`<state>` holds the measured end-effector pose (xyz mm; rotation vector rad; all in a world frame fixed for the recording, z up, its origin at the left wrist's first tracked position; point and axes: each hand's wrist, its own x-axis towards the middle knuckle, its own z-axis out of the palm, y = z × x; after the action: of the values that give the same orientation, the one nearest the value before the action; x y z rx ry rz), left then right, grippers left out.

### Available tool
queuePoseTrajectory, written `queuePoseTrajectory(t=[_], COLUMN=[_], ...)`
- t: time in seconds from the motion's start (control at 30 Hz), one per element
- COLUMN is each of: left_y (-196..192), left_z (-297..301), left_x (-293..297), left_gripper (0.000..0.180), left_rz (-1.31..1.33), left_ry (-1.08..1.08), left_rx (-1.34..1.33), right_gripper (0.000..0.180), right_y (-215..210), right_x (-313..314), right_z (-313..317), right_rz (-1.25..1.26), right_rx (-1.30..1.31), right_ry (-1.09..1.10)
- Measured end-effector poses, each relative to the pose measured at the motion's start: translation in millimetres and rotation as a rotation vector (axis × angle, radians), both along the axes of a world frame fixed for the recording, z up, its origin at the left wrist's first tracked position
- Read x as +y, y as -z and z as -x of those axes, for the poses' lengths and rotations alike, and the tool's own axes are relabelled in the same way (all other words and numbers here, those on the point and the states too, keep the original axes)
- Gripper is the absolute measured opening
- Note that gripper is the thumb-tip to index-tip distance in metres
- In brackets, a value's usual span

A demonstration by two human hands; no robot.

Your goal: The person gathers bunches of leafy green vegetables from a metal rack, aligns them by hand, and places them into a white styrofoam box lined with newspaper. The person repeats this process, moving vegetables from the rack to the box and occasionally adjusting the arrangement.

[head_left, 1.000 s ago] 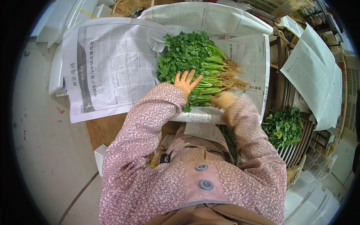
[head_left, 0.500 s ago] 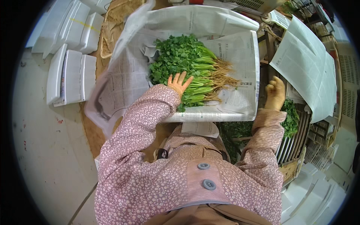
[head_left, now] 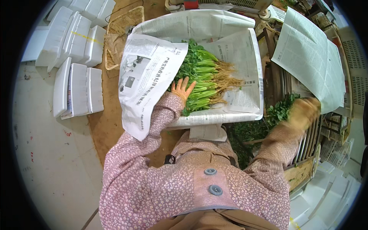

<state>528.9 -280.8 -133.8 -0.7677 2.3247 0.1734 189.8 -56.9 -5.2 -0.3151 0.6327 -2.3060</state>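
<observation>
My left hand lies flat with fingers spread on a bundle of leafy greens, whose pale roots point right. The bundle rests on spread newspaper. One newspaper sheet is folded up over the left part of the greens, beside my left wrist. My right hand is blurred, far out to the right at another heap of greens in a slatted crate; whether it holds anything cannot be made out.
White foam boxes lie on the floor at left, more at the upper left. A woven basket sits behind the paper. Loose newspaper sheets cover stacked crates at right. The wooden table edge curves at left.
My right hand has swung from the greens' roots far out to the right crate. The left newspaper sheet has folded up over the greens. My left hand stays pressed on the bundle.
</observation>
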Motion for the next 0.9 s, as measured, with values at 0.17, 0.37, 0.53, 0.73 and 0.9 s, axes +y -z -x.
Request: queuePoseTrajectory(t=[0.17, 0.37, 0.53, 0.73, 0.9], left_y=[-63, -109, 5, -25, -85], left_z=[-31, -158, -307, -229, -168], left_x=[-35, -158, -208, -224, -215], left_gripper=[0.104, 0.056, 0.048, 0.044, 0.040], left_rz=[-0.250, 0.432, 0.415, 0.245, 0.028], left_ry=[-0.090, -0.288, -0.501, -0.812, -0.932], left_rx=[0.554, 0.933, 0.560, 0.519, 1.103], right_gripper=[0.059, 0.076, 0.101, 0.094, 0.034], right_y=[-33, 128, 129, 109, 3], right_x=[-77, -170, -175, -171, -33], right_z=[-54, -208, -239, -194, -113], right_rz=[-0.264, -1.041, -1.159, -1.118, -0.711], right_rx=[0.548, 1.854, 1.843, 1.621, 1.358], right_ry=[0.209, -0.052, -0.893, -0.932, -0.357])
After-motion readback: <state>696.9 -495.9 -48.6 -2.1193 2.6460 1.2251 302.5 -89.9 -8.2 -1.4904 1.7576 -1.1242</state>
